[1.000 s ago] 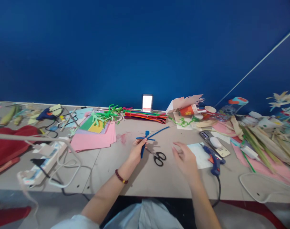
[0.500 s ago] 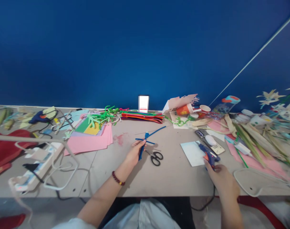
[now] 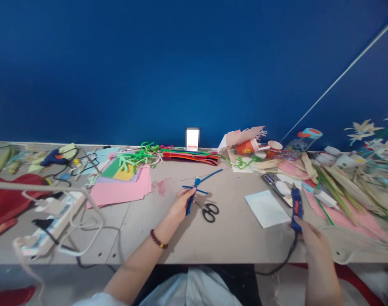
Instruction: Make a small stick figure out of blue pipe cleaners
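Observation:
My left hand (image 3: 180, 207) is closed round the stem of a blue pipe-cleaner figure (image 3: 197, 186), which stands tilted over the table with thin arms sticking out. Black scissors (image 3: 209, 211) lie just right of that hand. My right hand (image 3: 310, 240) is closed on the handle of a blue glue gun (image 3: 296, 205), lifted off the table with its black cord (image 3: 281, 262) trailing down over the front edge. A white card (image 3: 266, 208) lies left of the glue gun.
Pink and coloured paper sheets (image 3: 124, 187) and green pipe cleaners (image 3: 139, 155) lie at the back left. A power strip with cables (image 3: 55, 219) sits far left. Paper cups (image 3: 253, 147), a phone (image 3: 272, 180) and dried leaves (image 3: 347, 185) crowd the right side.
My right hand went from the middle of the table to the glue gun, gripped it and lifted it rightward off the white card. My left hand kept the figure still.

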{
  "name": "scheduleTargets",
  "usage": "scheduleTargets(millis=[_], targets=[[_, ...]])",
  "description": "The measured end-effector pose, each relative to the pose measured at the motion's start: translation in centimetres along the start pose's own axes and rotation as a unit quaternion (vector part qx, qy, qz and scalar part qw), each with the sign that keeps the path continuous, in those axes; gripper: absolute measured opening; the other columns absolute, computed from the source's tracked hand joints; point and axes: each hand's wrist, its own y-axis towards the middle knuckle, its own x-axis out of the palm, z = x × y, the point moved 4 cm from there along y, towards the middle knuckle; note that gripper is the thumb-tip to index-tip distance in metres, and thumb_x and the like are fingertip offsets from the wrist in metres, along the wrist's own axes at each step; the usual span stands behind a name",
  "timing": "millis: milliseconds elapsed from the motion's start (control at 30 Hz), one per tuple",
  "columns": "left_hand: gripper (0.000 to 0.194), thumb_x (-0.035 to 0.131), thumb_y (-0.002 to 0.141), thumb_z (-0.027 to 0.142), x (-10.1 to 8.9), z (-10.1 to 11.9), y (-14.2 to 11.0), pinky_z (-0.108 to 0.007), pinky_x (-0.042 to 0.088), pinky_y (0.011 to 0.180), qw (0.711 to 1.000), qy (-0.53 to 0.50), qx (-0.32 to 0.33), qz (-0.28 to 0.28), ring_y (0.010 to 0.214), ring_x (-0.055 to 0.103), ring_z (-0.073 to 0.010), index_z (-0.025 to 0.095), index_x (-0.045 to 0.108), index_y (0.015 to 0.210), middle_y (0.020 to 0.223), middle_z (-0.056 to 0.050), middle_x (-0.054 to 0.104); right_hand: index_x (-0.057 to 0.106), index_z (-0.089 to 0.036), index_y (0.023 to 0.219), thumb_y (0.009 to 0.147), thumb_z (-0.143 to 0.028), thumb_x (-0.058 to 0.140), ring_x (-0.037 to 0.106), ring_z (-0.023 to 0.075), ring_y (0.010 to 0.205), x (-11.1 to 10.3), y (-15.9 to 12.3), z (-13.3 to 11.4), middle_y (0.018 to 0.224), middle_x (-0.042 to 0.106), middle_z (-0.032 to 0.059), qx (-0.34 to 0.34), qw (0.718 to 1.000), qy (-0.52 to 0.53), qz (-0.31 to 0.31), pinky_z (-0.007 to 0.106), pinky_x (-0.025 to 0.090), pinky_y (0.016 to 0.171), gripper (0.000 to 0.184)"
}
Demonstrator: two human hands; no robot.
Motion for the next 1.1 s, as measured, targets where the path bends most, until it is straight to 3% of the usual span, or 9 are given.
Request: scheduleTargets(millis=[133,300,367,467,567,733,833,933,1100], targets=[[0.026,0.082,0.057,0.03,-0.2,-0.2,0.1,-0.02,0.04,0.054,1.0,-0.002,0.0,-0.002,0.055,0.054,-0.0081,0.012,0.067,0.069,0.062,-0.001,0.063,0.064,-0.016,0.074,0.054,-0.032,0.068,0.057,0.0145,0.054,1.2,-1.0,0.0,0.068,0.069,0.0048,0.102,0.971,0.185,-0.108,0.025,0.047,0.046,0.026],[0.024,0.081,0.06,0.031,-0.3,-0.2,0.2,-0.021,0.039,0.053,1.0,0.005,0.005,-0.007,0.054,0.054,-0.009,0.013,0.066,0.068,0.061,-0.001,0.062,0.064,-0.021,0.079,0.057,-0.036,0.073,0.066,0.0196,0.08,2.9,-2.9,-1.2,0.079,0.069,0.0025,0.067,0.952,0.24,-0.179,0.033,0.056,0.076,0.028],[0.023,0.08,0.06,0.03,-0.2,-0.1,0.1,-0.021,0.04,0.054,1.0,0.001,0.006,-0.006,0.055,0.054,-0.009,0.013,0.067,0.068,0.062,-0.001,0.062,0.065,-0.021,0.086,0.061,-0.042,0.071,0.063,0.023,0.101,3.9,-3.9,-2.1,0.094,0.07,0.0052,0.031,0.949,0.234,-0.211,0.036,0.052,0.089,0.033],[0.023,0.08,0.06,0.03,0.0,0.2,-0.1,-0.022,0.039,0.054,1.0,0.001,0.006,-0.002,0.055,0.054,-0.0092,0.013,0.067,0.067,0.061,-0.001,0.062,0.067,-0.022,0.092,0.062,-0.049,0.069,0.053,0.029,0.118,5.9,-5.3,-3.5,0.113,0.065,0.0091,-0.004,0.937,0.242,-0.253,0.04,0.05,0.091,0.041],[0.023,0.081,0.058,0.029,0.3,0.6,-0.4,-0.022,0.039,0.053,1.0,0.002,0.007,0.01,0.054,0.054,-0.0099,0.013,0.067,0.067,0.06,-0.001,0.063,0.07,-0.02,0.086,0.06,-0.045,0.072,0.055,0.0296,0.113,7.7,-5.9,-4.4,0.11,0.062,0.0092,-0.04,0.949,0.187,-0.251,0.036,0.053,0.082,0.037],[0.022,0.081,0.057,0.026,0.6,0.8,-0.5,-0.024,0.04,0.052,1.0,-0.013,0.005,0.018,0.052,0.054,-0.0109,0.014,0.067,0.068,0.059,-0.002,0.063,0.07,-0.021,0.082,0.058,-0.038,0.076,0.05,0.0237,0.114,9.3,-6.8,-6.2,0.117,0.051,0.005,-0.186,0.953,0.183,-0.155,0.026,0.051,0.078,0.03],[0.022,0.082,0.057,0.026,0.4,0.6,-0.3,-0.023,0.04,0.051,1.0,-0.016,0.001,0.019,0.051,0.054,-0.0104,0.013,0.066,0.067,0.058,-0.002,0.063,0.068,-0.022,0.091,0.064,-0.038,0.074,0.057,0.0215,0.104,10.9,-8.1,-6.9,0.113,0.058,0.0051,-0.157,0.931,0.233,-0.233,0.03,0.049,0.08,0.032],[0.024,0.082,0.057,0.028,0.1,0.1,0.0,-0.022,0.04,0.051,1.0,-0.01,-0.005,0.013,0.051,0.054,-0.0093,0.012,0.067,0.069,0.058,-0.002,0.063,0.062,-0.021,0.097,0.069,-0.038,0.073,0.064,0.0199,0.082,12.4,-9.8,-7.5,0.088,0.067,0.0043,-0.108,0.901,0.269,-0.322,0.034,0.049,0.076,0.034],[0.025,0.082,0.056,0.026,0.0,-0.1,0.2,-0.021,0.04,0.051,1.0,-0.018,-0.011,0.019,0.053,0.054,-0.0084,0.012,0.068,0.07,0.059,-0.001,0.063,0.057,-0.021,0.098,0.075,-0.038,0.066,0.062,0.0193,0.062,13.7,-11.5,-8.3,0.064,0.067,0.0018,-0.102,0.864,0.29,-0.398,0.033,0.049,0.064,0.029]])
